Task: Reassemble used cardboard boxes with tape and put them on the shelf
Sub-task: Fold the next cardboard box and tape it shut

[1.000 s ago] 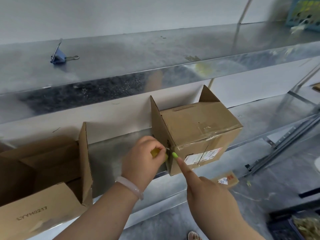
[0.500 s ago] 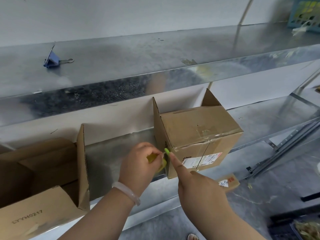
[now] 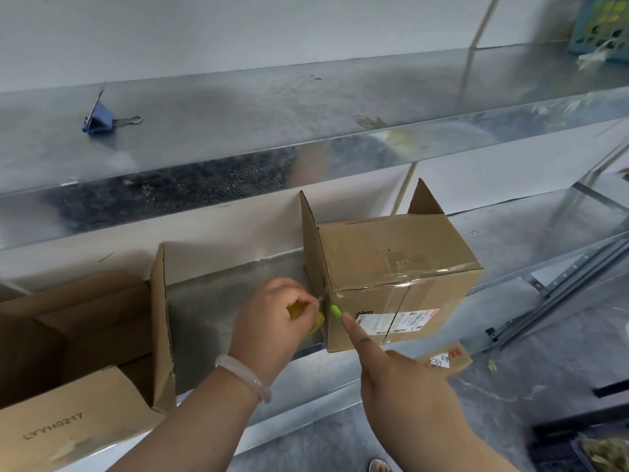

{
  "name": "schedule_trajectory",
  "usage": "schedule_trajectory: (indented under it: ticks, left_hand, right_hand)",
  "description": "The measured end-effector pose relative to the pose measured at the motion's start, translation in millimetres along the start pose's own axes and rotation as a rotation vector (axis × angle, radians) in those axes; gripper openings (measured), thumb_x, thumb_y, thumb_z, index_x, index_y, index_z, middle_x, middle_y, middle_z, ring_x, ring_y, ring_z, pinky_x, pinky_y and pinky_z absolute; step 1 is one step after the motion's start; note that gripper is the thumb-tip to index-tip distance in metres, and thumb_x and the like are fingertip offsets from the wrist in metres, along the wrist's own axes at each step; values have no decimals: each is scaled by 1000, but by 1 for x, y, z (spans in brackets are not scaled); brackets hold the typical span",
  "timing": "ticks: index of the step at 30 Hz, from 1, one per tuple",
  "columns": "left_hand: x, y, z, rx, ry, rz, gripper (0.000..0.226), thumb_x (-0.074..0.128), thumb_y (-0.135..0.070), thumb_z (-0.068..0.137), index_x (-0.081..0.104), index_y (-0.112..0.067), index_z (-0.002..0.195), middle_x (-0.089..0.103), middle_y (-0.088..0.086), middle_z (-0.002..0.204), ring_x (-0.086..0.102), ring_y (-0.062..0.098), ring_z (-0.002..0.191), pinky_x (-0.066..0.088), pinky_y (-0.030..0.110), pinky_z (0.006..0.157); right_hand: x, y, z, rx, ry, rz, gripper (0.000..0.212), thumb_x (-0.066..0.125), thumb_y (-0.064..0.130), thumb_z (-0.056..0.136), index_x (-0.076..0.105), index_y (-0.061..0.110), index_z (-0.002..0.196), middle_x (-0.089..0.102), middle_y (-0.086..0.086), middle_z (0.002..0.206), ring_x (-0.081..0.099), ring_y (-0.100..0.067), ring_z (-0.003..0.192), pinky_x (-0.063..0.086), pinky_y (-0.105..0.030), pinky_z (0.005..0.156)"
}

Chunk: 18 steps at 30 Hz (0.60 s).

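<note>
A brown cardboard box [image 3: 391, 253] lies on its side on the middle metal shelf [image 3: 218, 301], its open flaps toward the wall and clear tape across its front seam. At the box's front left corner my left hand [image 3: 272, 321] grips a small yellow tool [image 3: 296, 308] whose tip meets the tape end. My right hand [image 3: 401, 379] points its index finger, green nail first, onto the front face right beside that corner; its other fingers are curled.
An open cardboard box [image 3: 68, 420] marked LYYH0217 stands on the same shelf at the left. A blue binder clip [image 3: 98, 117] lies on the upper shelf [image 3: 306, 107]. A cardboard scrap [image 3: 449, 361] lies on the floor, and a dark crate [image 3: 585, 444] sits at the bottom right.
My right index fingertip has slid slightly left along the box front, closer to the corner. My left hand stays at the corner with the yellow tool.
</note>
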State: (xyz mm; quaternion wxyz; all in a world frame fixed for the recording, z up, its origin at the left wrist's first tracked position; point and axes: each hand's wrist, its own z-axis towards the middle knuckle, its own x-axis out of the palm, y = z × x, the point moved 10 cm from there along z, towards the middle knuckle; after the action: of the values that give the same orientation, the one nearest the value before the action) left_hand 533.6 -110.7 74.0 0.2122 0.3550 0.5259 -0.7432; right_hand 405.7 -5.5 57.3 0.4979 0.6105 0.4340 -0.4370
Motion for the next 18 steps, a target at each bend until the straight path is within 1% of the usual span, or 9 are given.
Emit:
schedule_trajectory:
  ticks: [1, 2, 3, 4, 5, 7, 14, 17, 18]
  left_hand:
    - [0, 0, -1, -2, 0, 0, 8, 68, -31, 89, 73, -26, 93, 55, -17, 96, 49, -3, 85, 37, 7, 69]
    - [1, 1, -1, -16, -2, -3, 9, 67, -32, 89, 73, -27, 93, 54, -18, 95, 49, -4, 85, 36, 6, 68]
    - [2, 3, -2, -40, -4, -10, 9, 67, -34, 89, 72, -28, 93, 54, -19, 95, 49, -4, 85, 34, 5, 67]
    - [4, 5, -2, -66, -1, -20, 9, 67, -35, 89, 72, -28, 93, 55, -20, 95, 50, -3, 85, 34, 4, 66]
    - [6, 7, -3, -83, 1, -31, 11, 66, -36, 89, 73, -28, 93, 57, -19, 96, 51, 0, 86, 33, 4, 66]
    - [9, 8, -4, -91, 2, -39, 11, 66, -37, 89, 73, -28, 93, 59, -17, 97, 53, 4, 88, 33, 4, 67]
    - [0, 8, 0, -96, -38, -90, 4, 71, -31, 85, 69, -32, 82, 55, -23, 88, 53, 0, 86, 37, 8, 67]
    - [2, 6, -3, -85, -31, -111, 8, 70, -32, 85, 66, -35, 79, 57, -20, 88, 54, 1, 85, 39, 10, 66]
    - [3, 5, -4, -80, -30, -112, 7, 69, -32, 86, 66, -35, 80, 58, -19, 88, 55, 2, 84, 39, 10, 65]
  right_hand:
    - [-8, 3, 1, -1, -50, -8, 100, 62, 24, 88, -16, 57, 142, 32, 3, 60, 23, -15, 43, 14, -24, 36]
    - [-10, 4, 1, 11, -66, 16, 106, 80, 23, 70, 16, 48, 151, 26, 4, 53, 12, -15, 38, 3, -21, 35]
    - [-13, 9, 2, -32, -122, 5, 106, 88, 19, 52, 42, 36, 146, 20, 6, 49, 2, -14, 38, -5, -18, 38]
    - [-12, 10, 4, -65, -174, 8, 103, 90, 16, 43, 56, 29, 139, 17, 8, 49, -4, -12, 39, -9, -15, 41]
    - [-11, 11, 4, -87, -236, 1, 101, 90, 14, 40, 61, 27, 135, 15, 9, 49, -7, -11, 41, -10, -15, 43]
    - [-15, 15, 4, -110, -242, -25, 100, 90, 14, 38, 62, 27, 133, 14, 9, 49, -12, -9, 44, -12, -16, 43]
    - [-19, 14, 2, -82, -224, -73, 100, 91, 16, 35, 65, 28, 131, 14, 6, 50, -15, -11, 45, -14, -15, 47]
    - [-11, 10, 4, 12, -92, -103, 94, 80, 20, 64, 42, 37, 148, 13, 6, 53, 0, -10, 41, -5, -21, 39]
    - [-9, 9, 3, 7, -79, -74, 90, 75, 20, 67, 42, 37, 148, 10, 7, 53, 0, -9, 40, -5, -21, 40]
